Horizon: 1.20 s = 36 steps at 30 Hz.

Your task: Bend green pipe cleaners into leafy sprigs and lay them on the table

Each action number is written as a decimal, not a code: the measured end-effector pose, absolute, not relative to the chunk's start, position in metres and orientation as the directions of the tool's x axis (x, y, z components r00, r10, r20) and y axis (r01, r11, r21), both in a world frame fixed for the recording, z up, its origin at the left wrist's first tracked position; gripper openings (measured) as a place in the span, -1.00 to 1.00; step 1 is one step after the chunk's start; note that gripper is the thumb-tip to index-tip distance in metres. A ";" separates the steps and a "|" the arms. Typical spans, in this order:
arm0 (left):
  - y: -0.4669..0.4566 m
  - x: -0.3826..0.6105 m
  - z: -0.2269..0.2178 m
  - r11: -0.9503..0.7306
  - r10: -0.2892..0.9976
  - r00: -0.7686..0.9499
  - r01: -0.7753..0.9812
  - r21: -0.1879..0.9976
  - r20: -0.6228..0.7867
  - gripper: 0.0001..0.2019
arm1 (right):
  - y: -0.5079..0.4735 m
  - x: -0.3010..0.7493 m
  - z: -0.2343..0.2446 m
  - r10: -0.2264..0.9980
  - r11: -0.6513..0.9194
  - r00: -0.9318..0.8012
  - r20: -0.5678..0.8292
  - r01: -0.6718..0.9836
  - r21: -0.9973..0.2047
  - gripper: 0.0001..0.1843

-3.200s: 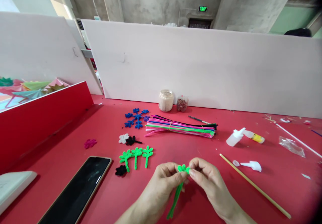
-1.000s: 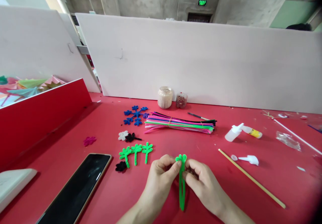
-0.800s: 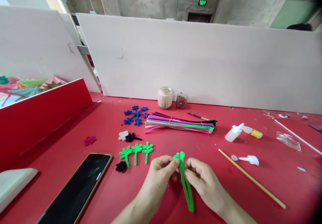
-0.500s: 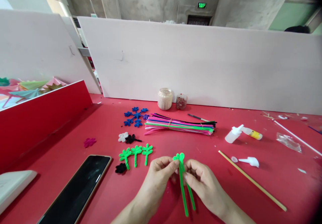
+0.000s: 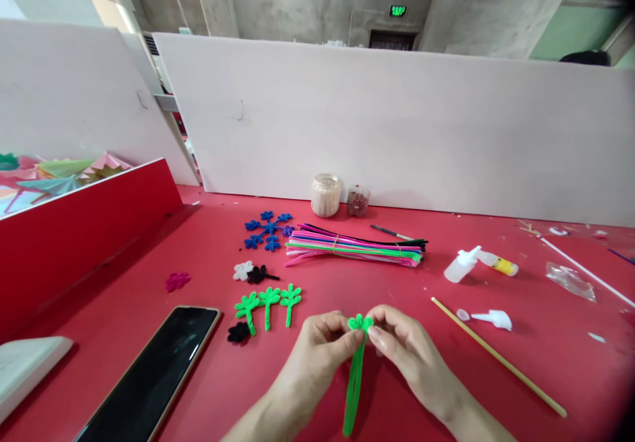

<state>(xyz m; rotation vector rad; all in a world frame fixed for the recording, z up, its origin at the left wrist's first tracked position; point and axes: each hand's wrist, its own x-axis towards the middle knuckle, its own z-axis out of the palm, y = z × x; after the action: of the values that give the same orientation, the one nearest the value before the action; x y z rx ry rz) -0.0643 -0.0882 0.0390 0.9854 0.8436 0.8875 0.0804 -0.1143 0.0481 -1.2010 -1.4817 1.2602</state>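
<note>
A bright green pipe cleaner [image 5: 354, 386] with small loops at its top is pinched between both hands low in the middle of the view. My left hand [image 5: 322, 356] grips it from the left just under the loops. From the right, my right hand [image 5: 404, 353] pinches the loops with thumb and forefinger. Its two long ends hang down together towards me. Three finished green pipe-cleaner sprigs [image 5: 268, 303] lie on the red table [image 5: 198, 257] to the left of my hands.
A banded bundle of coloured pipe cleaners [image 5: 354, 247] lies behind my hands. Blue [image 5: 268, 230], white [image 5: 243, 270], black [image 5: 239, 331] and pink [image 5: 177, 280] shapes lie left. A phone [image 5: 153, 376], a glue bottle [image 5: 479, 262], its cap [image 5: 491, 318], a wooden stick [image 5: 499, 357] and two jars [image 5: 326, 195] surround them.
The two long ends, spread apart half a second ago, now lie together. My right hand has moved up from the stem to the looped top, which is bent lower.
</note>
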 end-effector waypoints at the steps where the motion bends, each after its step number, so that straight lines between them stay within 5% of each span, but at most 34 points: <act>1: -0.089 -0.064 0.040 0.281 0.898 0.402 -0.210 0.937 -0.179 -0.80 | -0.113 0.081 0.049 0.982 0.048 -0.190 0.017 0.159 -0.986 -0.80; 10: -0.096 -0.060 0.042 0.418 0.768 0.557 -0.060 0.906 -0.317 -0.63 | -0.112 0.082 0.048 0.994 0.061 -0.102 0.043 0.182 -0.981 -0.78; 21: -0.097 -0.059 0.039 0.318 0.834 0.477 -0.005 0.948 -0.277 -0.64 | -0.113 0.079 0.044 0.995 0.070 -0.084 0.054 0.204 -0.976 -0.78; 27: -0.104 -0.051 0.040 0.325 0.892 0.361 -0.088 0.942 -0.273 -0.66 | -0.111 0.071 0.035 1.000 0.023 0.005 0.023 0.048 -0.999 -0.77; 36: -0.105 -0.049 0.036 0.471 0.872 0.338 -0.386 0.793 -0.354 -0.83 | -0.109 0.076 0.043 0.999 0.002 -0.054 -0.003 0.091 -0.996 -0.83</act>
<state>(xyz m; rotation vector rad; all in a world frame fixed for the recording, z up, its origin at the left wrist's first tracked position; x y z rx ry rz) -0.0490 -0.1048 0.0359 0.6633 0.8694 0.9026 0.0759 -0.1087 0.0432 -1.2509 -1.3168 1.2054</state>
